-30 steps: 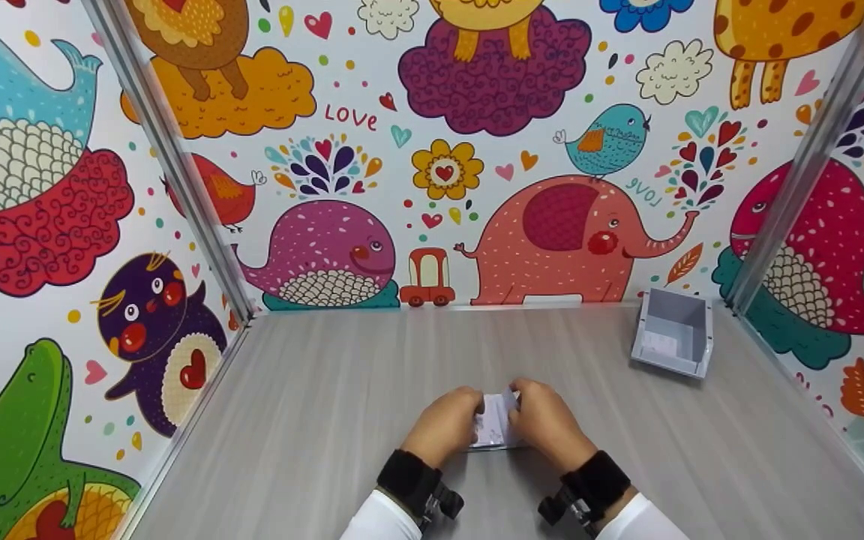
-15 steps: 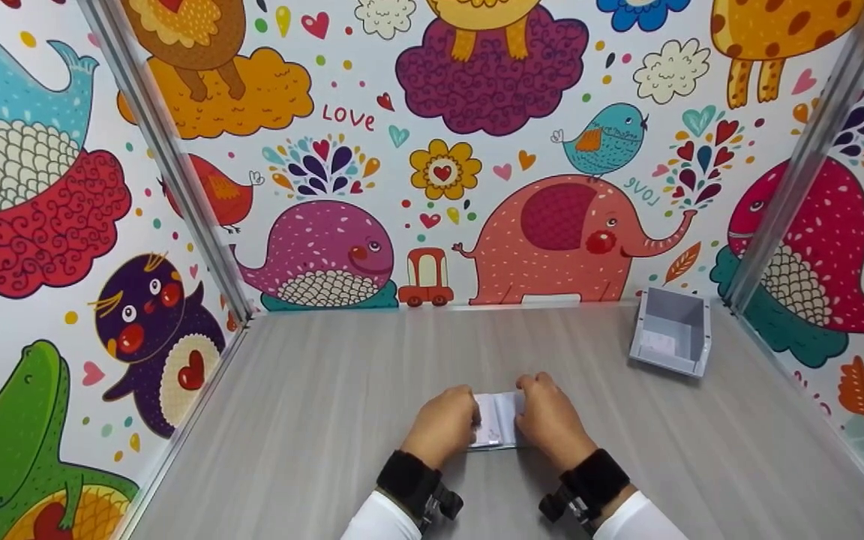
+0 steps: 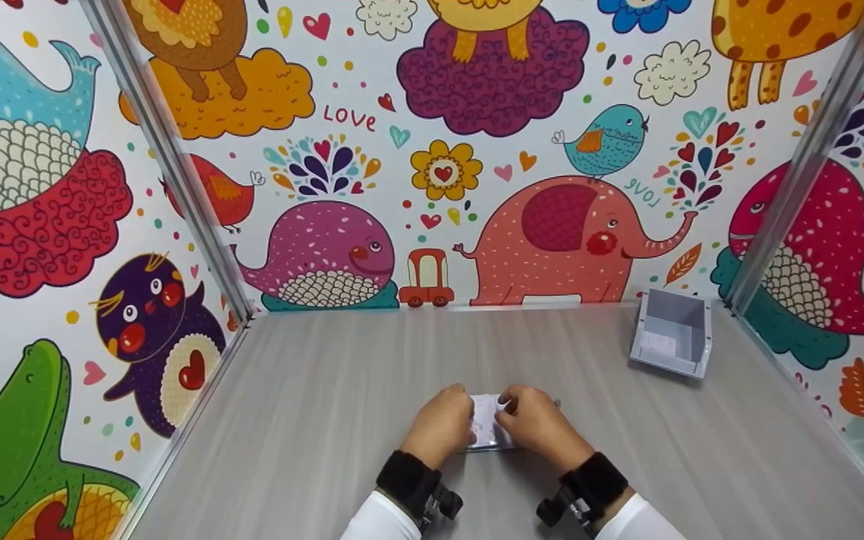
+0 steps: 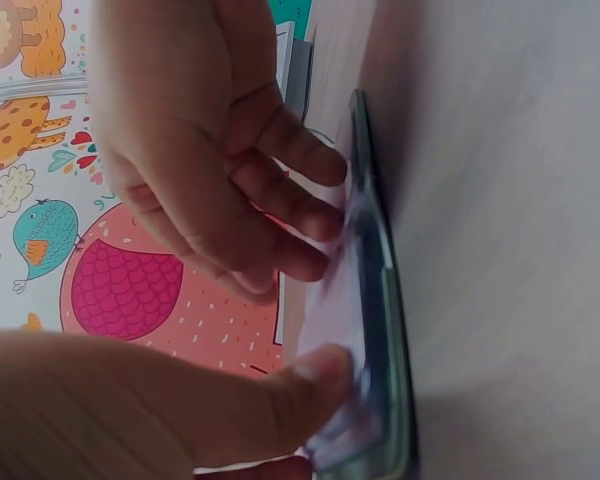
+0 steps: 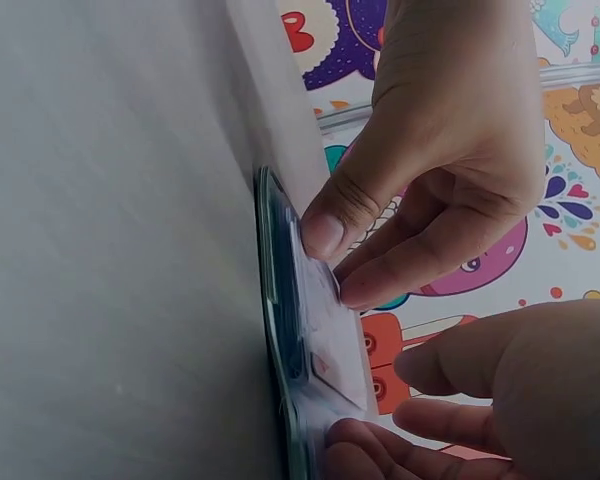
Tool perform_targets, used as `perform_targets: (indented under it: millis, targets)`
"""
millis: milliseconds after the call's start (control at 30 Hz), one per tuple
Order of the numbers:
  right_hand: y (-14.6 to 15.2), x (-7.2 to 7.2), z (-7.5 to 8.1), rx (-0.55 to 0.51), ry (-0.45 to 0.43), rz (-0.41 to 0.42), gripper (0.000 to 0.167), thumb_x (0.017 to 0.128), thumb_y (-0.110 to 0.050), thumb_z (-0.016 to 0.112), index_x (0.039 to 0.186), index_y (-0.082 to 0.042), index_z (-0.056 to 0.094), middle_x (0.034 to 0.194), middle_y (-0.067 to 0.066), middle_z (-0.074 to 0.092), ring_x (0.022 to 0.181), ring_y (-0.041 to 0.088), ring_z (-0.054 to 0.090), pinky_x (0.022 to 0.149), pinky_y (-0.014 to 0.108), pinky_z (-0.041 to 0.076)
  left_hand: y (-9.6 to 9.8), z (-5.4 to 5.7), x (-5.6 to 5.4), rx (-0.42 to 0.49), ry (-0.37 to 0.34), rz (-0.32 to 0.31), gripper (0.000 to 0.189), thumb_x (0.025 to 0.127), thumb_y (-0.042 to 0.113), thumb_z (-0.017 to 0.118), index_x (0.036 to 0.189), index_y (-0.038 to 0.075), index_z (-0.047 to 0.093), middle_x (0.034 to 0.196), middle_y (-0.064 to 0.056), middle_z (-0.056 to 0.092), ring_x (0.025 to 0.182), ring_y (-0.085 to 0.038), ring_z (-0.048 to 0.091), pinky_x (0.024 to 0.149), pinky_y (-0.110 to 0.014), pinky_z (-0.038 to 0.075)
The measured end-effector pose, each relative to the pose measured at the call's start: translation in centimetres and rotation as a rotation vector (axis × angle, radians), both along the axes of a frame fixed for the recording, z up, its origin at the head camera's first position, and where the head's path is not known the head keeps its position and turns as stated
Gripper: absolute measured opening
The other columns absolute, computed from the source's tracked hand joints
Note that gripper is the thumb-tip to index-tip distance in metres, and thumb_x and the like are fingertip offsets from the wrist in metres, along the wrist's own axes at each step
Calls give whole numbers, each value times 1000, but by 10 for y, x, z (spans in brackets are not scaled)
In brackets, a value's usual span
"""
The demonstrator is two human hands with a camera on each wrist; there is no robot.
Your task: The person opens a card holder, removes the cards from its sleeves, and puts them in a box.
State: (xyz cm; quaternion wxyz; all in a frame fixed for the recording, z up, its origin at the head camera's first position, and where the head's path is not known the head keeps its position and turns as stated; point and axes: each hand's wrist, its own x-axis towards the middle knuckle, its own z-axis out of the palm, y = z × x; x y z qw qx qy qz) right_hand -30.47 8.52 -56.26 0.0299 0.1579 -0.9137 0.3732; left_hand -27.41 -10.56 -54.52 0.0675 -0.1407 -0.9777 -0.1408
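Note:
A small card holder point(image 3: 484, 422) with a dark green cover lies spread on the table between my hands. In the right wrist view its clear plastic sleeves point(image 5: 325, 330) stack above the cover, a white card showing in them. My left hand point(image 3: 439, 424) grips its left side, with the thumb point(image 5: 325, 235) pressed on the top sleeve. Over the right part sits my right hand point(image 3: 541, 420), fingers bent loosely, some fingertips touching the sleeves. In the right wrist view that hand's thumb point(image 5: 425, 368) stands apart from the sleeves. The palm hides the holder's right side in the head view.
A grey plastic bin point(image 3: 668, 364) stands at the back right of the table, with a pale paper label point(image 3: 658, 343) inside. Printed cartoon walls with metal corner posts point(image 3: 799, 161) enclose the wood-grain table point(image 3: 342, 390) on the left, back and right.
My right hand drew back from the holder's right page at half a second ago, then moved left over the middle. My left hand has stayed on the left side.

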Motion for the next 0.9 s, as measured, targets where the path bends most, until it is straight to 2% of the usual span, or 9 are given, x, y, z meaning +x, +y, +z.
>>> perform_targets:
  millis: [333, 700, 900]
  targets:
    - [8, 1, -1, 8, -12, -20, 12, 89, -7, 84, 99, -2, 79, 88, 5, 80, 82, 19, 70, 80, 42, 60, 8, 1, -3, -8, -24, -19, 24, 77, 11, 100, 81, 9, 77, 92, -1, 67, 77, -16, 62, 78, -36, 60]
    - [2, -1, -3, 16, -1, -23, 11, 88, -8, 85, 97, -4, 80, 87, 4, 80, 81, 18, 68, 82, 45, 58, 1, 1, -2, -16, 0, -15, 23, 78, 13, 100, 82, 9, 78, 89, -1, 69, 74, -16, 62, 74, -36, 59]
    - [-2, -2, -4, 24, -7, -14, 14, 90, -8, 85, 101, 1, 83, 91, 7, 81, 85, 21, 70, 87, 47, 61, -4, 1, 1, -2, -6, -16, 23, 80, 17, 99, 79, 11, 77, 84, 1, 67, 71, -15, 60, 71, -36, 56]
